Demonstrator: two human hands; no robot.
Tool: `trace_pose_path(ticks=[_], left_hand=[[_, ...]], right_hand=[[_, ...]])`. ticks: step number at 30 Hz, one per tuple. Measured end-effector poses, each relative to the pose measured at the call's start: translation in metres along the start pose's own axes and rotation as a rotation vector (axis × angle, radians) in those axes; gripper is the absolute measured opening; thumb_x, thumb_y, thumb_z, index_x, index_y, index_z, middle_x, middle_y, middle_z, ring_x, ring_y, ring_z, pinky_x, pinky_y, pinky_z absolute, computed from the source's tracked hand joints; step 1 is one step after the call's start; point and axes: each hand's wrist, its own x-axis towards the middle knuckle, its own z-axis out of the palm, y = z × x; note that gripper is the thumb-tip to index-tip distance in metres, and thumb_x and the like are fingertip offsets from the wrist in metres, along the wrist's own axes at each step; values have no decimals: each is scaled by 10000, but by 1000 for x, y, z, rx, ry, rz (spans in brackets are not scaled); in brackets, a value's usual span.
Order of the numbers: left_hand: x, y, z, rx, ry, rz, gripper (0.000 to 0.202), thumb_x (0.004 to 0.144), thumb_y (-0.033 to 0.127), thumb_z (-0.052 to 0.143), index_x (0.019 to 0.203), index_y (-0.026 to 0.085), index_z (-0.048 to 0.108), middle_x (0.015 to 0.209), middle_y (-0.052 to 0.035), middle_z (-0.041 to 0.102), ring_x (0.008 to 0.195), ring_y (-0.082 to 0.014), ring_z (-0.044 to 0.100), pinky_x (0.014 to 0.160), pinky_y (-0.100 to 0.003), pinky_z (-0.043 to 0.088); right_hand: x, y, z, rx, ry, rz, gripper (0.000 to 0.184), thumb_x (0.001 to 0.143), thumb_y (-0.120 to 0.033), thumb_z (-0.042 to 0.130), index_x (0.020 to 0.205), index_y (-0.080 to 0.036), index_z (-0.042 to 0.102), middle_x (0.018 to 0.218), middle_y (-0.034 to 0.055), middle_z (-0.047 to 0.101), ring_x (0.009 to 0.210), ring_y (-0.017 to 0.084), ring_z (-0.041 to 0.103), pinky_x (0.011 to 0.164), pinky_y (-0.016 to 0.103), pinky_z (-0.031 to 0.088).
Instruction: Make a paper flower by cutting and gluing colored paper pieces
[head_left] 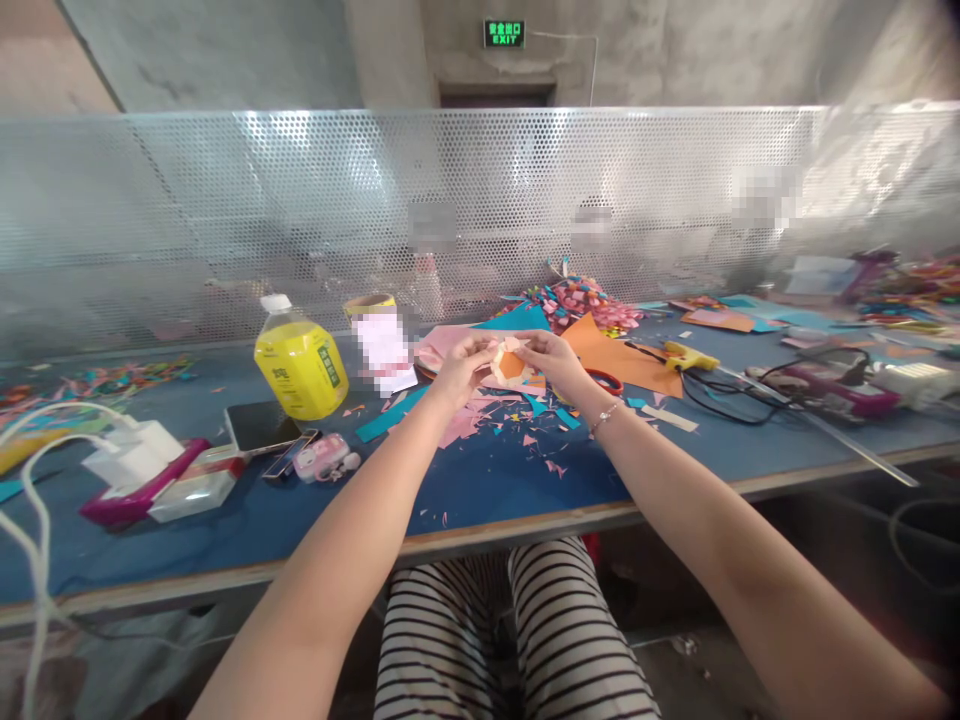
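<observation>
Both my hands meet above the blue table (pixel 495 490), pinching a small orange and pale pink paper piece (pixel 512 362) between them. My left hand (pixel 463 368) grips its left side with closed fingers. My right hand (pixel 553 360), a bracelet at the wrist, holds its right side, fingers closed too. Under the hands lie pink and teal paper scraps (pixel 480 415) and a pink sheet (pixel 442 348). An orange sheet (pixel 611 352) lies just right of my right hand.
A yellow bottle (pixel 300 362) stands at the left, by a phone (pixel 261 425) and a white charger (pixel 135 450). A yellow glue gun (pixel 690 356) with black cable lies at the right. Curled paper strips (pixel 589 300) sit behind. A perforated metal screen (pixel 480 200) backs the table.
</observation>
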Motion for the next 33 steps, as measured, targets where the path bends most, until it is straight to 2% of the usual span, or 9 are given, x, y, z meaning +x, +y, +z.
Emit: trace_pose_path(ticks=[6, 9, 16, 19, 23, 25, 29, 33], left_hand=[[-1, 0, -2, 18, 24, -32, 189, 607, 237, 667, 755, 174, 568, 705, 20, 563, 646, -88, 541, 638, -249, 431], [-2, 1, -1, 32, 72, -37, 162, 612, 234, 654, 725, 168, 558, 718, 12, 567, 664, -92, 546, 634, -241, 428], [-1, -2, -2, 258, 127, 71, 296, 579, 248, 685, 835, 168, 560, 776, -3, 567, 683, -89, 531, 602, -219, 430], [1, -6, -6, 330, 144, 121, 284, 583, 246, 679, 826, 165, 557, 754, -1, 569, 676, -90, 532, 581, -208, 423], [6, -10, -15, 343, 186, 139, 241, 635, 269, 636, 838, 169, 553, 730, 0, 567, 647, -87, 534, 540, -195, 403], [7, -11, -19, 356, 218, 151, 234, 632, 248, 635, 837, 168, 554, 731, 1, 564, 651, -86, 537, 541, -192, 402], [5, -9, -17, 355, 256, 114, 230, 621, 226, 641, 819, 163, 542, 696, 6, 553, 595, -76, 522, 498, -182, 379], [1, -5, -9, 342, 238, 77, 246, 606, 238, 658, 800, 168, 524, 660, 15, 537, 515, -60, 473, 445, -170, 327]], right_hand=[[1, 0, 0, -54, 57, -26, 374, 601, -363, 649, 902, -167, 543, 648, -37, 507, 566, 74, 491, 512, 207, 393], [1, 2, 0, -85, 72, -44, 350, 604, -363, 643, 879, -170, 542, 639, -43, 490, 574, 76, 487, 541, 218, 407], [2, 4, 1, -131, 43, -82, 389, 602, -409, 644, 891, -180, 520, 615, -48, 500, 548, 75, 469, 529, 217, 400], [3, 4, -2, -68, 18, -6, 421, 632, -484, 604, 911, -179, 520, 628, -30, 531, 541, 80, 487, 533, 222, 416], [2, 5, -8, 122, -34, 143, 432, 713, -563, 473, 896, -175, 524, 764, 30, 589, 655, 104, 562, 623, 245, 461], [1, 5, -8, 149, -91, 153, 391, 701, -513, 523, 887, -169, 535, 800, 33, 589, 686, 102, 562, 651, 244, 464], [-1, 7, -2, 27, -132, 119, 337, 625, -340, 649, 904, -178, 552, 798, 2, 577, 666, 78, 531, 632, 222, 456], [-1, 11, 1, -49, -142, 147, 334, 596, -226, 649, 906, -180, 536, 749, -14, 549, 598, 72, 521, 572, 223, 458]])
